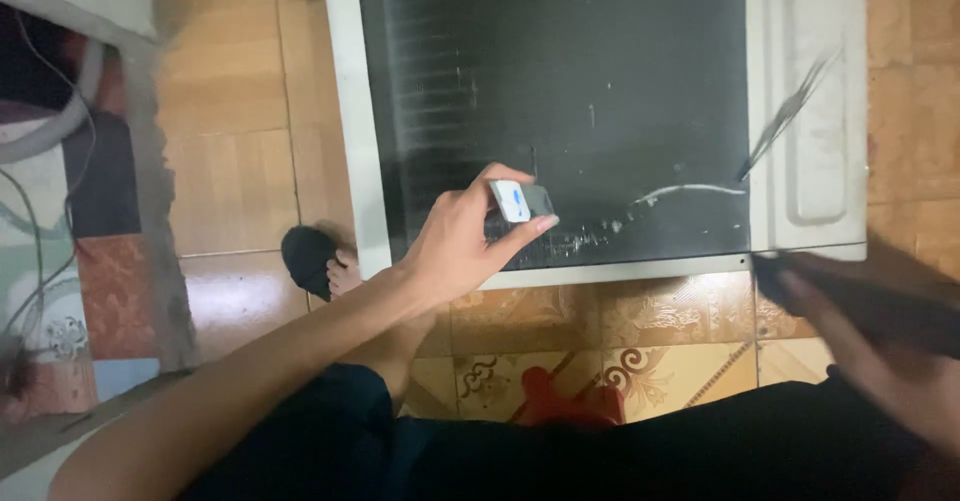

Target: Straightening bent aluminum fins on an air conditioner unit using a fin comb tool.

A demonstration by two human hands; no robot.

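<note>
Lying flat on a tiled floor (pixel 230 171), a white-framed unit (pixel 345 121) shows a wide black finned panel (pixel 560 81), dusty and scratched near its lower edge. The tiles are plain orange-brown to the left of the fingers and patterned in gold and red just below them.

The left hand (pixel 455 246) reaches over the unit's lower frame edge, its fingers (pixel 525 229) clamped on a small white tool (pixel 512 201) with a blue mark, pressed against the panel. Just right of those fingers, pale scuffs and a curved light streak (pixel 690 191) cross the black fins. Further right, on the white side plate (pixel 815 111), a thin dark brush-like thing (pixel 785 121) lies slanted.

The right hand (pixel 880 346) sits at the lower right, blurred, against a long dark object (pixel 860 301); whether its fingers are closed on it I cannot tell.

Left of the left fingers, a bare foot in a black slipper (pixel 308 259) rests beside the frame. Far left, a patchwork mat (pixel 105 291) and loose cables (pixel 40 171) lie on the floor. Dark trousers (pixel 620 456) fill the bottom.
</note>
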